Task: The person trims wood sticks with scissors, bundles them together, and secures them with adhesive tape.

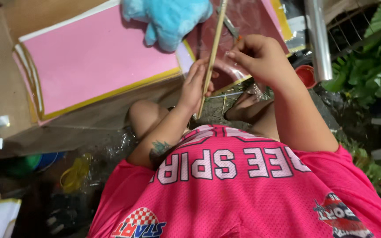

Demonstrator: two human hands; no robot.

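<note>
My left hand (194,86) grips a long thin bamboo stick (212,53) near its lower end; the stick runs up and away past the top of the view. My right hand (256,57) is beside the stick's middle, fingers pinched together on something small at the stick, possibly clear tape or plastic; I cannot tell exactly what. Both hands are held above my knees, over my pink jersey (243,189).
A stack of pink sheets with yellow edges (93,57) lies on the floor at the left, a blue plush toy (168,17) on its far corner. A roll of clear plastic (318,39), a red lid (306,75) and green plants (371,61) are at the right.
</note>
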